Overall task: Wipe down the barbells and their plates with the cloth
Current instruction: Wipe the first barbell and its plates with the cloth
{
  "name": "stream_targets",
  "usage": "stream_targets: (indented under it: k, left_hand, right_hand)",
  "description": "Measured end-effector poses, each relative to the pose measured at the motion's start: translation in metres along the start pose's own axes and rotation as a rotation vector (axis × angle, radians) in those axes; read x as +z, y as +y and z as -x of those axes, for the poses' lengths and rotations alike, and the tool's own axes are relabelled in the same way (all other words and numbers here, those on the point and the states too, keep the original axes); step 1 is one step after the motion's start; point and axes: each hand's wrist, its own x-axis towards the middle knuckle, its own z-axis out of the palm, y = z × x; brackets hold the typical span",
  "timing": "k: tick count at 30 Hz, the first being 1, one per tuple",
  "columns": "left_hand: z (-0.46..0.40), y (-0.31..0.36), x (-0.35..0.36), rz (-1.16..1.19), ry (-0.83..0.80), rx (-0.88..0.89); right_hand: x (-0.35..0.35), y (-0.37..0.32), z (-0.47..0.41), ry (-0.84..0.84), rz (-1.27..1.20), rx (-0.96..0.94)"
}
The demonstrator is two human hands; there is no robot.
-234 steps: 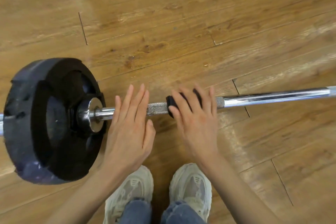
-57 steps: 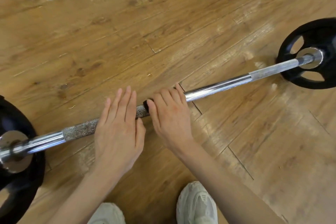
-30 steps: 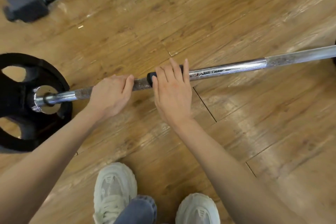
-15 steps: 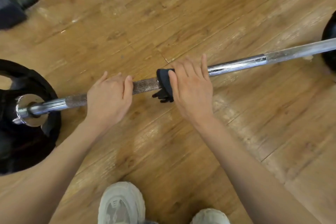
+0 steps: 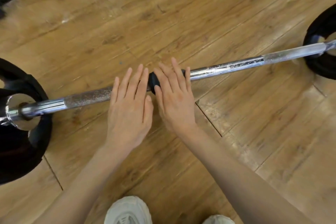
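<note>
Mid-bar: my right hand [image 5: 175,96] pressed the cloth [image 5: 154,82] flat-fingered on the barbell [image 5: 227,66], left hand [image 5: 129,103] flat alongside. Plates [image 5: 20,132] looked untouched, I'd guess.

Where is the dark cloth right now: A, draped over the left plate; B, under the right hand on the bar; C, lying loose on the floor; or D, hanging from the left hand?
B: the dark cloth sits on the bar, pressed under the flat fingers of the right hand.
</note>
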Motion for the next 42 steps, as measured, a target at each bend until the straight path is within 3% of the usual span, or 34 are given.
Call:
stream_targets:
  k: [3, 8, 12, 15, 20, 22, 25, 28, 31, 34, 38, 42]
  left_hand:
    - [-0.004, -0.004, -0.005, -0.008, -0.028, 0.016]
    - [-0.014, -0.004, -0.008, 0.005, -0.057, 0.0]
    - [-0.018, -0.007, -0.008, -0.036, -0.072, -0.008]
    - [-0.021, -0.01, -0.01, -0.047, -0.087, 0.014]
    - [-0.024, -0.009, -0.009, -0.078, -0.087, 0.001]
    - [-0.026, -0.008, -0.006, -0.102, -0.078, -0.017]
    - [-0.029, -0.009, -0.007, -0.097, -0.073, -0.017]
    - [-0.033, -0.01, -0.009, -0.078, -0.072, -0.018]
    - [-0.038, -0.01, -0.01, -0.067, -0.059, -0.039]
    - [-0.043, -0.01, -0.01, -0.051, -0.069, -0.068]
    - [-0.046, -0.004, -0.012, -0.029, -0.078, -0.13]
    - [-0.045, -0.005, -0.01, -0.015, -0.071, -0.119]
  right_hand:
    - [-0.012, 0.029, -0.005, -0.028, 0.063, -0.084]
    - [-0.021, 0.04, -0.011, -0.05, 0.102, 0.052]
    - [-0.009, 0.027, -0.013, -0.131, 0.065, -0.142]
    - [-0.004, 0.053, -0.017, -0.043, 0.13, -0.233]
    - [0.002, 0.049, -0.009, 0.059, 0.029, 0.029]
    - [0.013, 0.026, -0.009, 0.023, -0.016, -0.081]
    - [0.018, 0.046, -0.016, 0.012, 0.067, -0.28]
    - [0.009, 0.075, -0.014, 0.055, 0.101, -0.192]
    - [0.01, 0.055, -0.022, 0.035, -0.006, -0.109]
    - [0.012, 0.045, -0.038, -0.01, -0.037, -0.199]
    - [-0.003, 0.053, -0.038, 0.0, -0.056, -0.118]
    - [-0.001, 0.042, -0.039, -0.096, 0.009, -0.153]
